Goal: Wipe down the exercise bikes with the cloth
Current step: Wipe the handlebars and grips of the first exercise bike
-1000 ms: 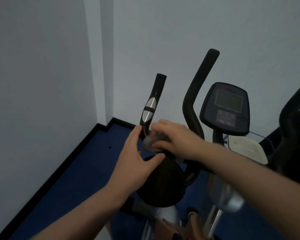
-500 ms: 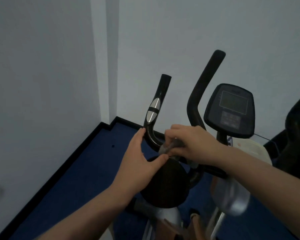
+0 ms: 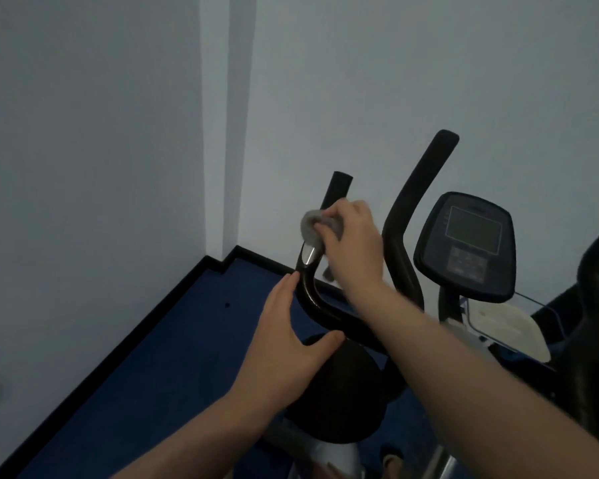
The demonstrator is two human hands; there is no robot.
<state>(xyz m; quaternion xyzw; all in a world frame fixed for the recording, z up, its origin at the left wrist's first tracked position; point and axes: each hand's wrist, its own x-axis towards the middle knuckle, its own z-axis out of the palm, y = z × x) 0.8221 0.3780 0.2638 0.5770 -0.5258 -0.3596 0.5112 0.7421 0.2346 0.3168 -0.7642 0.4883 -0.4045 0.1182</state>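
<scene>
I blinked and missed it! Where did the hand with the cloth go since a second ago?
The right hand slid the grey cloth up the left handlebar, from the low bend near the seat to the upper grip, over the silver sensor. It kept hold of the cloth throughout. The left hand stayed resting against the handlebar's bend, and the console stayed put.

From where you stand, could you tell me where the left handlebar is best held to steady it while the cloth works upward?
Hold the left handlebar at its lower bend, coming from its left, where the left hand already rests. The bar curves there, and the right hand keeps the cloth higher up, so that stretch stays free.
</scene>
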